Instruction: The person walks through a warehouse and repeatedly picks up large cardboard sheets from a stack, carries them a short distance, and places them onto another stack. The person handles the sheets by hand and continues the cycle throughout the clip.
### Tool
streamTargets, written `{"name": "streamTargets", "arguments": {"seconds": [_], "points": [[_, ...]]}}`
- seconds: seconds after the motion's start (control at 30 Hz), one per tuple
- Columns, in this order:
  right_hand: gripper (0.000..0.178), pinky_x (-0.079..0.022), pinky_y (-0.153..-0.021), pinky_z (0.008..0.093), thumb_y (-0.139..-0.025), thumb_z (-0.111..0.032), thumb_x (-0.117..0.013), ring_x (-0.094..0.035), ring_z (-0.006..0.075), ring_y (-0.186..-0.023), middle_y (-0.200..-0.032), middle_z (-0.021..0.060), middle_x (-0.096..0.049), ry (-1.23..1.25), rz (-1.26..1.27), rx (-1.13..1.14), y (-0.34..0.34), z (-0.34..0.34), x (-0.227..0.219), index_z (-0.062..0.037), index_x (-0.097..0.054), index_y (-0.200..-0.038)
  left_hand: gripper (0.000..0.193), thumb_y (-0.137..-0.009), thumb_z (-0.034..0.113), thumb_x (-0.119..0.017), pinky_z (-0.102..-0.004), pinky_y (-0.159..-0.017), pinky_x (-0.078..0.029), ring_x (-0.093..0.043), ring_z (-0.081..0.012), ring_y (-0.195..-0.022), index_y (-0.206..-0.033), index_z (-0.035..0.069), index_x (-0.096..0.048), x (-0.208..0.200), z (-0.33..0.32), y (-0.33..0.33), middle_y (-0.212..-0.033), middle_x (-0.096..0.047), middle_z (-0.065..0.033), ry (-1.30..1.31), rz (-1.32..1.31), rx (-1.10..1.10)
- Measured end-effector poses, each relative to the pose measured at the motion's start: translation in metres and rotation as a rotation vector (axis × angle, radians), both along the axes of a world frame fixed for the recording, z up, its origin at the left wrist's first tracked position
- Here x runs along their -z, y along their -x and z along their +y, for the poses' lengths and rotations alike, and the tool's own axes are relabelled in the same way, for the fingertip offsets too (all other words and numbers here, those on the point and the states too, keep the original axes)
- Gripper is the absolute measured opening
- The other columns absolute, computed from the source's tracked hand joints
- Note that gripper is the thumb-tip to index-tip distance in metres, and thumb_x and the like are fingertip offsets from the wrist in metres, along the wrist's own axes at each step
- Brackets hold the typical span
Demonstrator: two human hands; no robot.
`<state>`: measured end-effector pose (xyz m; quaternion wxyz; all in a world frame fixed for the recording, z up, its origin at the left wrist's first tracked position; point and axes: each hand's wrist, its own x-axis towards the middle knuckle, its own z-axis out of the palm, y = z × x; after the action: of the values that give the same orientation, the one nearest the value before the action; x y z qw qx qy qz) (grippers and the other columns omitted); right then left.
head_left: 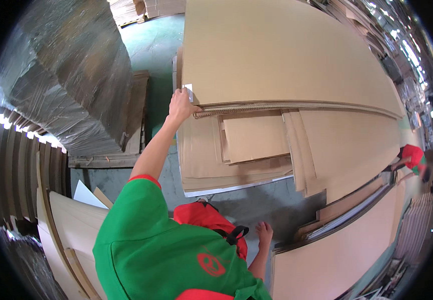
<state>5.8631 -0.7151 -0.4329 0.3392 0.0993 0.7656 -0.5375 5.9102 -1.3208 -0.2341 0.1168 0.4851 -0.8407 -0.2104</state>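
Note:
My left hand point(182, 104) grips the near left corner of several large brown cardboard sheets point(286, 55), its thumb at their layered near edge. A small white label point(189, 93) lies on that corner beside my fingers. Under the raised edge of the sheets rest a smaller cardboard piece point(256, 137) and narrow cardboard strips point(301, 150), on a wider stack of cardboard point(199, 160). My right hand point(264, 234) hangs low beside my red trousers, fingers loosely apart, holding nothing.
A tall stack wrapped in clear film point(76, 75) stands on a pallet point(106, 161) at the left. Another cardboard stack point(336, 245) lies at the near right. A person point(415, 159) in red and green bends at the far right. Boards point(69, 220) lean at the lower left.

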Motion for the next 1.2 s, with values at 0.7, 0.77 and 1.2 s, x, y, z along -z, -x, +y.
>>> {"name": "streamTargets", "arguments": {"seconds": [0.7,0.77,1.2], "points": [[0.040,-0.054,-0.065,0.0336,-0.093,-0.025,-0.055,-0.067,0.0256,-0.084,-0.107,0.0157,-0.065,-0.118,-0.253,-0.017,-0.019,-0.008,0.038,0.0012,-0.052,-0.123,0.063,-0.082,0.041,-0.067,-0.0422,-0.096,-0.047,-0.054,-0.0357,-0.118,-0.120,-0.008,-0.052,0.025,-0.043,0.050,-0.125,-0.054,-0.0234,-0.347,0.052,-0.431],[0.040,-0.054,-0.065,0.0336,-0.093,-0.025,-0.055,-0.067,0.0258,-0.084,-0.107,0.0155,-0.065,-0.128,-0.264,0.013,-0.006,-0.017,0.035,0.0011,-0.052,-0.123,0.059,-0.084,0.037,-0.066,-0.0426,-0.098,-0.045,-0.051,-0.0317,-0.121,-0.121,-0.006,-0.051,0.028,-0.038,0.069,-0.125,-0.053,-0.0220,-0.391,0.055,-0.619],[0.037,-0.052,-0.067,0.0321,-0.093,-0.027,-0.060,-0.066,0.0218,-0.084,-0.101,0.0118,-0.065,0.014,0.068,-0.216,0.039,-0.073,-0.016,0.0019,-0.058,-0.115,0.056,-0.091,0.043,-0.056,-0.0426,-0.086,-0.053,-0.067,-0.0244,-0.094,-0.128,0.001,-0.053,0.002,-0.091,0.042,-0.113,-0.065,-0.0154,-1.148,0.827,-0.169]]}}
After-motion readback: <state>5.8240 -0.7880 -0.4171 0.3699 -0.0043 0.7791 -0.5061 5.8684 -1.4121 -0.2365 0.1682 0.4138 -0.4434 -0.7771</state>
